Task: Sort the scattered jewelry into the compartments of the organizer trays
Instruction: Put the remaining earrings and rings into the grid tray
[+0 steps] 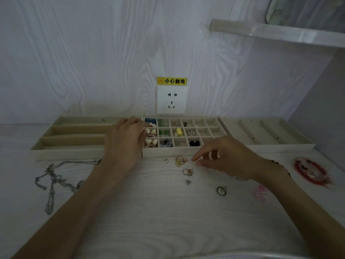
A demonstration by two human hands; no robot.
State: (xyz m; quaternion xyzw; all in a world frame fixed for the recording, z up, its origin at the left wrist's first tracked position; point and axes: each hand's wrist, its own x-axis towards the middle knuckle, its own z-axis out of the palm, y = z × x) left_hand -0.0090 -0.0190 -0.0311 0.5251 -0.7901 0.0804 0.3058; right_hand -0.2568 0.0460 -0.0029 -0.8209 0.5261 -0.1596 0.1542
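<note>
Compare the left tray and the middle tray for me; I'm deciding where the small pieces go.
The left tray has a few long, wide slots running sideways; the middle tray is a grid of small square cells. The left tray's visible slots look bare apart from a tiny dark speck, while many of the middle tray's cells hold earrings and beads. Both are beige and sit side by side against the wall.

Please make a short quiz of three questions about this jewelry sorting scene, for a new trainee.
1. True or false: the red bracelet already lies in a tray.
2. Which tray has many small square compartments: left, middle or right?
3. What does the right hand reach toward?

Key:
1. False; it lies on the table.
2. The middle tray.
3. The gold rings in front of that tray.
</note>
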